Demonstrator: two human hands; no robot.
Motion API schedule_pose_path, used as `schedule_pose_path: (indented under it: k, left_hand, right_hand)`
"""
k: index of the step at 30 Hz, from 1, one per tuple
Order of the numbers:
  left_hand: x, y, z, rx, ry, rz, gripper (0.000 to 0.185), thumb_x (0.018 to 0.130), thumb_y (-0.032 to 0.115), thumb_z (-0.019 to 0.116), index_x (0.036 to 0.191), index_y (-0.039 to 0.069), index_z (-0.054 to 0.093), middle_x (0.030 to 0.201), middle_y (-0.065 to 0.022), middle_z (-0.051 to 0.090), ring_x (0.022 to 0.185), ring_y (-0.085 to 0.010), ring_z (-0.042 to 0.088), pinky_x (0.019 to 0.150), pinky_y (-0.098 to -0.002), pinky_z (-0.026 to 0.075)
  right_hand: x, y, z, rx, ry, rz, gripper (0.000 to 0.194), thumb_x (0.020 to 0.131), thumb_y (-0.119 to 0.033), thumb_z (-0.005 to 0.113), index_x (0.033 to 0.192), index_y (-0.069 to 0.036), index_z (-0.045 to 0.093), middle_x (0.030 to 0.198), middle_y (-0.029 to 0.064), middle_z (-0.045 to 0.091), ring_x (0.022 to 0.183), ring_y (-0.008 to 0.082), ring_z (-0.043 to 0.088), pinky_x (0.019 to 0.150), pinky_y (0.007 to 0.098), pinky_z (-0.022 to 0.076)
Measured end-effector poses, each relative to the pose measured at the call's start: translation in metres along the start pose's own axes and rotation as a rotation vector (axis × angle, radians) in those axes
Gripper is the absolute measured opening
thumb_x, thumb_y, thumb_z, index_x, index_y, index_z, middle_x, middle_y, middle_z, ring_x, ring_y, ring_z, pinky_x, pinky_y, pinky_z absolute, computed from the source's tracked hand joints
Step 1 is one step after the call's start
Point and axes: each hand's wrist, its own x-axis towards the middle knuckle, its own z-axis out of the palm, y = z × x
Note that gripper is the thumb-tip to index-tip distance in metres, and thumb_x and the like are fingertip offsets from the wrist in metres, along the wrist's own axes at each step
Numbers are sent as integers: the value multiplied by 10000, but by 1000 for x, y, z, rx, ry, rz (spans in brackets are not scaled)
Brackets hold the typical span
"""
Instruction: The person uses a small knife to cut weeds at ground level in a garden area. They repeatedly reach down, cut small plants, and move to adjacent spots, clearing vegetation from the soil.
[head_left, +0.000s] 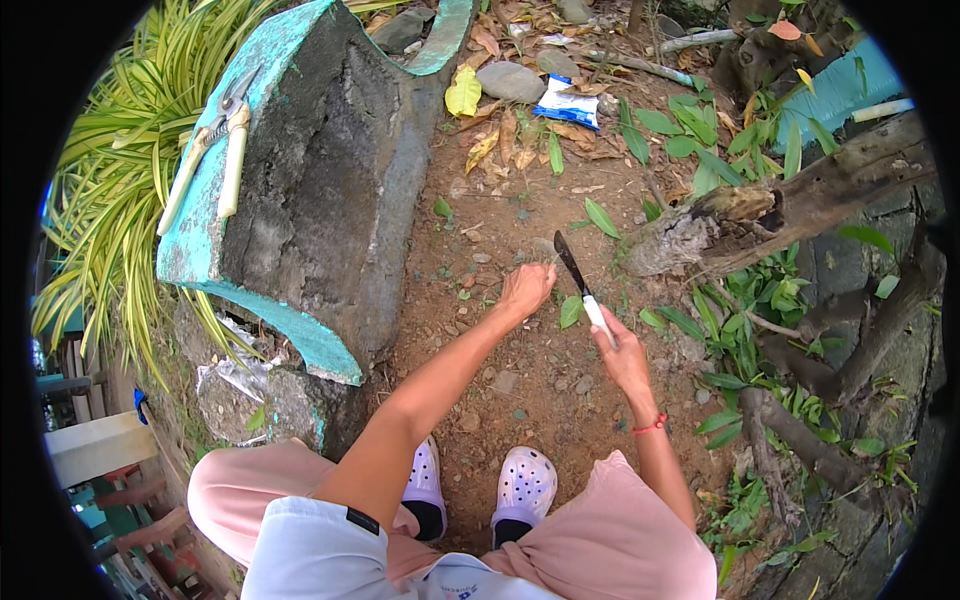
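My right hand (624, 354) grips the white handle of a knife (572, 262), whose dark, stained blade points away from me and slightly left. Just left of the blade, my left hand (530, 289) is low over the brown soil (480, 360) with its fingers curled in. Faint thin strands show by those fingertips; whether the fingers hold any of them I cannot tell. A green leaf (571, 311) lies on the soil between my two hands. Small stones and little weeds dot the ground around them.
Pruning shears (217, 139) rest on a broken turquoise-painted concrete piece (322, 172) at left. Striped long-leaved plants (112, 202) grow beyond it. A cut log (772, 210) and leafy branches (817, 375) crowd the right. A blue-and-white wrapper (568, 101) and stones (511, 81) lie ahead.
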Motion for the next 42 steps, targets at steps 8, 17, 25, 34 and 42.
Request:
schedule_pose_path:
  k: [8, 17, 25, 34, 42]
  left_hand:
    - [52, -106, -65, 284, 389, -181, 280, 965, 156, 382, 1169, -25, 446, 1252, -174, 459, 1058, -375, 561, 866, -455, 502]
    - [71, -129, -81, 576, 86, -324, 315, 909, 215, 464, 1085, -23, 575, 1183, -218, 582, 967, -359, 634, 835, -442, 518]
    - [20, -98, -78, 108, 159, -178, 303, 854, 272, 472, 838, 17, 636, 844, -244, 651, 826, -428, 630, 746, -483, 488]
    - [-31, -46, -23, 67, 191, -39, 237, 920, 189, 441, 966, -29, 522, 910, -286, 623, 863, -465, 610, 764, -520, 490]
    - [21, -130, -71, 465, 276, -221, 463, 918, 72, 374, 1372, -16, 343, 1059, -224, 631, 936, -381, 641, 798, -443, 531]
  right_hand:
    - [-4, -6, 16, -2, -2, -159, 448, 896, -343, 592, 1318, -205, 534, 1060, 171, 667, 961, 318, 662, 807, 362, 499]
    - [-4, -56, 32, -55, -204, -69, 463, 898, -337, 592, 1331, -187, 522, 1147, 161, 644, 1075, 316, 617, 908, 365, 468]
    - [2, -36, 36, -71, -95, -167, 459, 898, -331, 580, 1334, -203, 518, 968, 226, 667, 878, 359, 667, 775, 381, 501]
    - [-1, -23, 32, -79, -44, -253, 446, 893, -341, 586, 1317, -211, 536, 1025, 241, 647, 936, 380, 646, 799, 390, 500]
    - [17, -65, 56, -254, -224, -303, 427, 914, -292, 549, 1317, -152, 529, 792, 277, 633, 775, 413, 652, 657, 457, 499]
